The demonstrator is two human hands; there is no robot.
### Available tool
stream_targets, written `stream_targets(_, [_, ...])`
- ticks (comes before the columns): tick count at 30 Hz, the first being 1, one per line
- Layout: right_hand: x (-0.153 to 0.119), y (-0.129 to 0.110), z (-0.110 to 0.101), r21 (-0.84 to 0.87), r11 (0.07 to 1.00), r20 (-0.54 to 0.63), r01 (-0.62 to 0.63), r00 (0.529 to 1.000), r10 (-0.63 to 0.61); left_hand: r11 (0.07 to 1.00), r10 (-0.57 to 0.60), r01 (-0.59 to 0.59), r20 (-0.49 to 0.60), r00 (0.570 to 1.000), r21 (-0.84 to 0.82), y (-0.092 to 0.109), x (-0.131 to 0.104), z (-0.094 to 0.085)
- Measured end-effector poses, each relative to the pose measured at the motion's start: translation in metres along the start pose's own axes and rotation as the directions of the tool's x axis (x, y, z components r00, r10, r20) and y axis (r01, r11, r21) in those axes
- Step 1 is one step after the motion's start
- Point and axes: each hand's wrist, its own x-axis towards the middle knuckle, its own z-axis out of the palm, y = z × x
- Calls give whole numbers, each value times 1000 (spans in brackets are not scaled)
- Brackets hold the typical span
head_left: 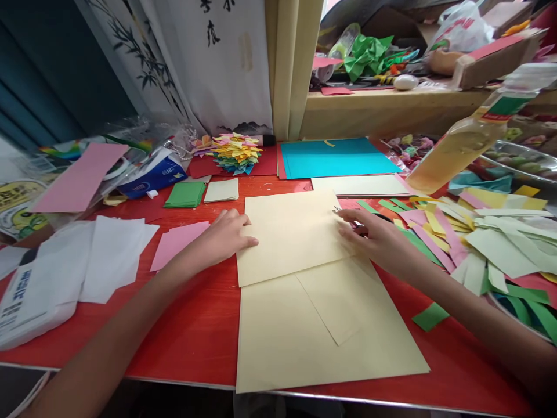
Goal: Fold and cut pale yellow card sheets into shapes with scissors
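Note:
A cream sheet of paper (291, 232) lies over a larger cream sheet (300, 348) on the red table, with a small cream piece (333, 302) partly under its lower edge. My left hand (226, 235) grips the upper sheet at its left edge, thumb on top. At that sheet's right edge is my right hand (369, 235), closed around a pair of scissors (361, 230). Metal tips poke out past the fingertips, and a dark handle shows in the palm. Most of the scissors is hidden by the hand.
Paper strips (448, 232) are heaped on the right beside a tilted bottle (461, 133). Blue paper (335, 158), green squares (186, 194) and a folded-paper ball (237, 152) lie at the back. A pink sheet (176, 244) and a white tissue pack (47, 284) are on the left.

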Motion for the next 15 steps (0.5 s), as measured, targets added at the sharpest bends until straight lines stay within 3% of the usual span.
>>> stream_targets(5, [-4, 9, -1, 291, 957, -88, 20, 996, 6, 948, 82, -90, -39, 996, -306, 4, -12, -14])
stream_targets(7, [-6, 8, -2, 424, 905, -37, -25, 998, 45, 897, 90, -126, -103, 991, -424, 5, -14, -17])
stream_targets(10, [-9, 3, -3, 655, 751, 43, -81, 997, 70, 783, 25, -161, -228, 973, -601, 6, -13, -12])
stream_targets(12, [-10, 1, -4, 746, 663, 3, -57, 997, 82, 678, -57, -184, -300, 952, -712, 6, -10, -5])
stream_targets(15, [-9, 2, -3, 773, 634, -81, -9, 990, 113, 552, -131, -231, -357, 925, -801, 6, -6, 7])
